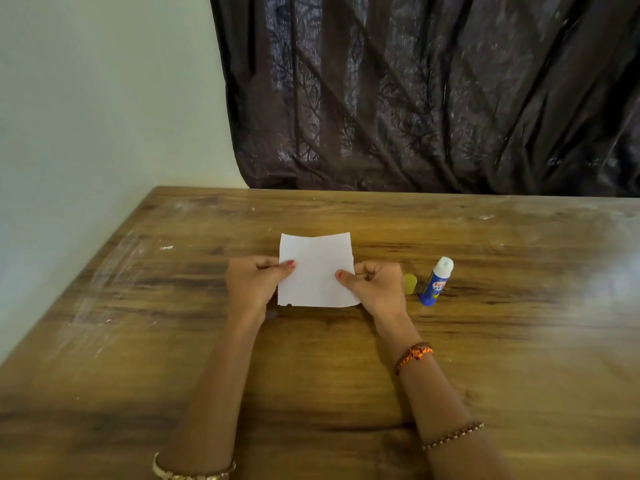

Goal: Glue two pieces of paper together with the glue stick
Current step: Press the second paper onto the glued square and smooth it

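Holding: white paper (317, 270) held at mid-frame, just above or on the wooden surface (311, 375); contact with the wood cannot be told.
Paper count: one sheet face shows; whether a second piece lies under it, already joined, cannot be told.
Left hand (252, 280): fingers curled, thumb on top, pinching the paper's left edge.
Right hand (375, 285): fingers curled, thumb on top, pinching the paper's right edge.
Glue stick (435, 282): blue body, uncapped with its white tip showing, just right of the right hand, apart from the paper; whether it stands or lies tilted is unclear.
Cap (410, 283): yellow, on the surface between the right hand and the glue stick.
Step in hand: judged as either aligning and pressing the pieces, or presenting the sheet before glue goes on; the open stick fits both.
Next move: if joined, press flat along the edges and recap the stick; if not, the right hand must release and reach the short way right for the stick while the left steadies the sheet.
Surroundings: dark curtain (433, 98) at upper right of the frame, pale wall (97, 98) at upper left.
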